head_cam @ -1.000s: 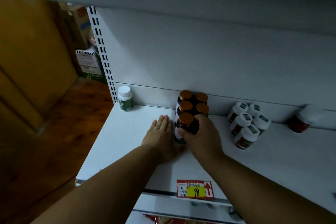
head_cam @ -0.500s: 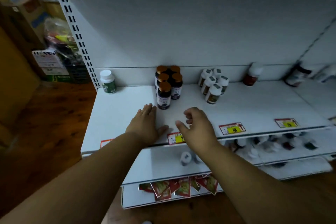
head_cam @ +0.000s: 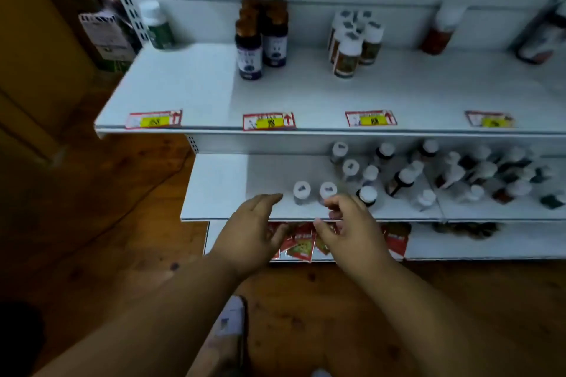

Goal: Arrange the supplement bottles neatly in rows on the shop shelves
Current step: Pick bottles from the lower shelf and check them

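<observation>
The premises were a dimly lit shop with a wooden floor [head_cam: 128,242] and a white shelving unit. Both hands were held before the front lip of the middle shelf [head_cam: 220,190], empty. The left hand [head_cam: 251,232] had its fingers extended and relaxed, gripping nothing; the right hand [head_cam: 352,232] had its fingers loosely bent with the thumb apart, also gripping nothing.

Two white-capped bottles [head_cam: 315,191] stood upright, side by side, directly beyond the fingertips and between the two hands, near but seemingly not touched. Their long axes were vertical. In my judgement the right hand lay slightly nearer, its fingertips just beside the right-hand bottle of the pair. Further right of the right hand, a disordered cluster of bottles [head_cam: 459,177] occupied the same shelf, several lying tilted or on their sides.

Above and beyond both hands, on the upper shelf [head_cam: 190,82], dark orange-capped bottles [head_cam: 260,37] stood in a compact block, with a white-capped group [head_cam: 352,40] to their right. Price tags [head_cam: 269,121] lined that shelf's edge. Red packets [head_cam: 301,242] showed below the hands.
</observation>
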### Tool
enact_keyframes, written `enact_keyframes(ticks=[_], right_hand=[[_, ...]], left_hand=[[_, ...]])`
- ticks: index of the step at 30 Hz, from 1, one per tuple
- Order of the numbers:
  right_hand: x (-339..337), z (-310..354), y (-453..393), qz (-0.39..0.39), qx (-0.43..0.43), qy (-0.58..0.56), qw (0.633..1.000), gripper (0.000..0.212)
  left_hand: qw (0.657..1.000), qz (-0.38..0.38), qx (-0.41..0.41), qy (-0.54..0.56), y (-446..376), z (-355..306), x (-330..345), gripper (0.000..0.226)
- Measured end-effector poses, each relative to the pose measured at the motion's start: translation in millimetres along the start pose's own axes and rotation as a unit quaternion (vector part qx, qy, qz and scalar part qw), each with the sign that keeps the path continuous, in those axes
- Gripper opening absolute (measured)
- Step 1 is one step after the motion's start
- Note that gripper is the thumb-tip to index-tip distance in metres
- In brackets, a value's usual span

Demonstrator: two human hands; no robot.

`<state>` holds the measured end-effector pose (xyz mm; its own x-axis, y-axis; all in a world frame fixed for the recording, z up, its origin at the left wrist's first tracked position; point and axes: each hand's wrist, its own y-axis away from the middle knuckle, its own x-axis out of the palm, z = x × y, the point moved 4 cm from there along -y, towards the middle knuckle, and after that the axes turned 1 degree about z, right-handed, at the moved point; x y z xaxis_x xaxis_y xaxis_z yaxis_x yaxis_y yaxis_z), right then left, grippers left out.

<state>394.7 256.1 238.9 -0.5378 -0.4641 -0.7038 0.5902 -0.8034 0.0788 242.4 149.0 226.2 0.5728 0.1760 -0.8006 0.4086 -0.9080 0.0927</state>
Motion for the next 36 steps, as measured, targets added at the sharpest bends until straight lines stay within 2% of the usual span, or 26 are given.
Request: enact_keyframes(ticks=[8, 12, 18, 22, 24, 29, 31, 33, 36], right_hand=[[89.4, -133.0, -46.1, 0.009, 0.116, -0.058, 0.991, 0.031], [139.4, -185.1, -83.6, 0.004, 0.139, -0.054, 0.989, 0.035], [201.4, -230.6, -148.0, -0.008, 0.141, -0.074, 0.987, 0.054], [231.9, -240.9, -182.9, 0.000, 0.126, -0.083, 0.989, 0.056], [242.3, -241.2, -194.4, -0.004, 0.105, -0.086, 0.991, 0.054], [236.1, -227.7, -189.3, -0.033, 0.076, -0.092, 0.992, 0.037], [223.8, -219.8, -174.5, -0.024, 0.097, -0.130, 0.986, 0.031], [207.3, -206.9, -153.8, 0.002, 0.127, -0.191, 0.973, 0.027], [174.1, -177.8, -114.2, 0.040, 0.162, -0.331, 0.929, 0.024]], left_hand=[[0.999, 0.031, -0.024, -0.003, -77.1, 68.4, 110.5, 0.058], [0.998, 0.037, -0.038, 0.024, -123.8, 111.5, 171.4, 0.055], [0.998, 0.045, -0.032, 0.024, -173.1, 155.9, 230.0, 0.060], [0.994, 0.043, -0.064, 0.072, -200.2, 176.7, 252.9, 0.063], [0.993, 0.051, -0.066, 0.080, -209.9, 182.4, 259.8, 0.055], [0.989, 0.037, -0.056, 0.133, -192.3, 182.0, 250.4, 0.045], [0.980, 0.054, -0.076, 0.177, -173.3, 180.4, 240.5, 0.039], [0.957, 0.078, -0.109, 0.258, -149.3, 172.4, 225.2, 0.036], [0.944, 0.079, -0.123, 0.296, -109.1, 145.5, 186.1, 0.033]])
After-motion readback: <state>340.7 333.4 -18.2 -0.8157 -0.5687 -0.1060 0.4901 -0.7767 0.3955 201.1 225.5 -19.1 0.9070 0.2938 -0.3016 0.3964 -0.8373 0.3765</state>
